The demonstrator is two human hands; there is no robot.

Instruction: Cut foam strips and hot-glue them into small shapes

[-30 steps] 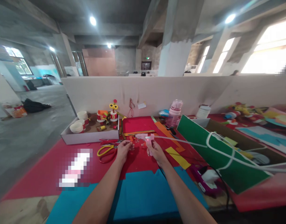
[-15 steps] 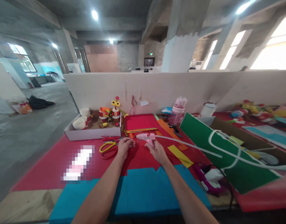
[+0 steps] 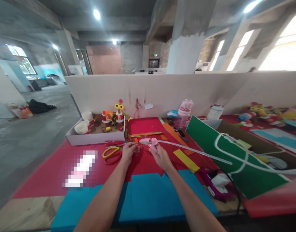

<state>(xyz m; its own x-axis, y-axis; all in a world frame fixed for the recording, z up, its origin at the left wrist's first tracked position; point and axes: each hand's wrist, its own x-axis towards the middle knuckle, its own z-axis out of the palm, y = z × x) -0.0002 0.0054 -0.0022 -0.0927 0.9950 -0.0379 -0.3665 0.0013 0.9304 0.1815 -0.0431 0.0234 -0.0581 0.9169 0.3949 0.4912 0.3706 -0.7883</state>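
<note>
My right hand is wrapped round the handle of a pink glue gun, whose nozzle points left. A long clear glue stick sticks out of its back end. My left hand is closed in a pinch just left of the nozzle; what lies between its fingertips is too small to make out. Scissors with yellow and red handles lie beside my left hand. Beneath both hands is the red table cover, with a blue sheet under my forearms.
A white tray with paper cups and a small figure stands back left. Orange and yellow strips lie right of centre. Farther right are a purple power strip, a green board and a pink bottle.
The glue gun in my right hand has shifted slightly left and tilted, and its glue stick slopes a little more. My left hand has hardly moved.
</note>
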